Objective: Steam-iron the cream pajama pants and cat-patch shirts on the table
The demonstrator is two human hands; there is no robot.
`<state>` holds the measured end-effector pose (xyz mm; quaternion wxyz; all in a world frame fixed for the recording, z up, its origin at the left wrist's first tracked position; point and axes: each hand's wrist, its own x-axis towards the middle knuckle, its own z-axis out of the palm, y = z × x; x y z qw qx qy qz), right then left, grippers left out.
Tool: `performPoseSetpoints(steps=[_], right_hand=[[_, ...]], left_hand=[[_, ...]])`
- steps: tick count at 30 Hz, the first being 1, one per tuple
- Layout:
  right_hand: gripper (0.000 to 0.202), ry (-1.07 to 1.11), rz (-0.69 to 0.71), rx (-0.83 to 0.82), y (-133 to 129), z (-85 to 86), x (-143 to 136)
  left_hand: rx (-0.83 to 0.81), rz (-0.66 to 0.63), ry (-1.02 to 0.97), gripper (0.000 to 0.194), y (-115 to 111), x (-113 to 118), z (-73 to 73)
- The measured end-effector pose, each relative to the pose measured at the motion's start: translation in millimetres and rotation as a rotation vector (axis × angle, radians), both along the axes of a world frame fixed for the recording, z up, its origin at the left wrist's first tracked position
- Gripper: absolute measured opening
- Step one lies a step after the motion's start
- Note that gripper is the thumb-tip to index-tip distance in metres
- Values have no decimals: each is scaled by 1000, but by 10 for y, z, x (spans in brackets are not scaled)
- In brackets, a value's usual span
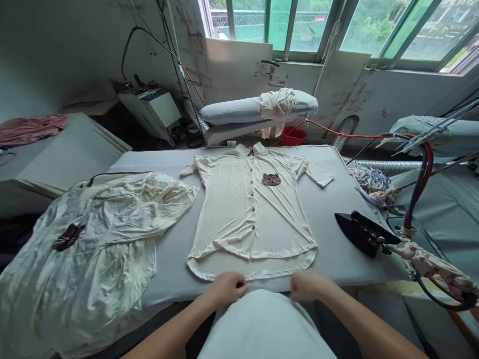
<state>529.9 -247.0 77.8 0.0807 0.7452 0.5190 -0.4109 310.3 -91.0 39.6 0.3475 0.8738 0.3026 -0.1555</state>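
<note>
- Lying mid-table point(337, 269): 1 shirt point(228, 214), front up, 1 dark patch point(271, 179).
- Should handle light, soft, limp, easily creased; grab by shoulders point(205, 163) or hem point(252, 271).
- Left hand point(229, 289), right hand point(306, 287) curled by hem; blurred, can't tell if either grips cloth.
- Also 1 iron point(355, 233) right, 1 pile point(112, 234) left.

One left hand point(228, 289), one right hand point(306, 287), one spread shirt point(230, 214), one iron point(357, 234), one red bucket point(294, 137), two dark patches point(271, 179), one clothing pile point(108, 259) (garments in it uncountable).
</note>
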Motion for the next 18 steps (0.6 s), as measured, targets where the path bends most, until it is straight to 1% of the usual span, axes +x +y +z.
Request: performPoseSetpoints(steps=[1,2,3,4,5,6,7,9,10,12,14,15,16,18], right_hand=[[15,-36,-28,128,59,-6,-32],[19,-88,-50,285,163,-29,-84],[23,-142,-64,420,296,-71,-150],[25,-176,-64,504,436,-129,-221],[26,-193,-54,543,566,-199,-291],[25,-202,-46,548,672,-275,-353],[22,-204,-49,537,746,-348,-403],[20,-177,-76,525,802,-460,-456],[19,-152,-80,522,795,-490,-453],[13,-89,-64,505,740,-496,-374],[13,-56,-79,501,635,-451,-178],[17,-81,-124,511,558,-422,-37],[20,-138,-206,520,459,-392,128],[24,-247,-408,478,205,-333,494]], left_hand=[[57,45,-55,20,25,-15,-3],[159,87,-132,18,63,8,-2],[277,110,-205,17,107,66,0],[376,104,-247,18,150,147,-2],[442,80,-256,20,185,239,-10],[469,56,-249,18,210,327,-23],[459,46,-246,15,224,403,-41],[362,73,-283,14,218,500,-81],[297,105,-317,16,201,521,-102],[188,160,-362,17,147,535,-144],[149,165,-367,18,82,537,-183],[160,160,-361,19,51,540,-201],[179,156,-355,19,22,545,-215],[216,166,-347,19,-18,561,-229]])
